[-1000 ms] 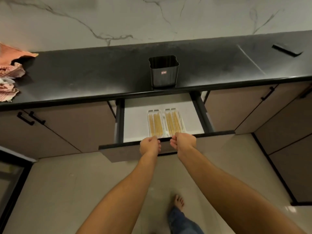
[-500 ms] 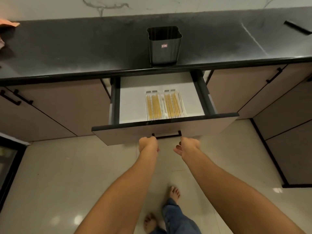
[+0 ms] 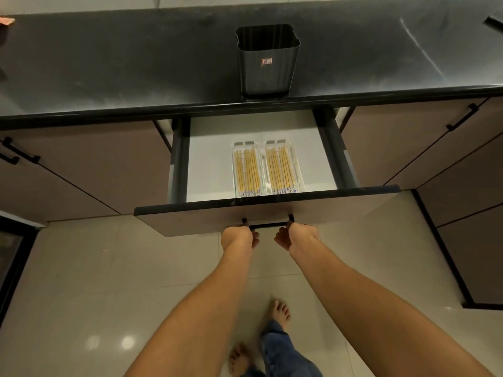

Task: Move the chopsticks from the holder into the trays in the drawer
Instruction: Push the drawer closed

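The drawer (image 3: 190,219) under the black countertop (image 3: 122,63) stands pulled open. Two clear trays lie side by side on its white floor, and each is filled with several yellow chopsticks: the left tray (image 3: 247,172) and the right tray (image 3: 281,171). A dark ribbed holder (image 3: 268,61) stands on the counter just behind the drawer, and no chopsticks show in it. My left hand (image 3: 239,238) curls at the left end of the black drawer handle (image 3: 268,225). My right hand (image 3: 296,236) curls at its right end.
Closed brown cabinet fronts with black handles (image 3: 460,119) flank the drawer on both sides. More cabinets run down the right side (image 3: 468,240). My bare feet (image 3: 279,312) stand on the pale tiled floor below the drawer. A dark appliance edge (image 3: 11,254) sits at the left.
Both hands dropped from the drawer's top edge to below its front, then came up onto the handle. The view tilted lower. The drawer stays open and the trays have not moved.
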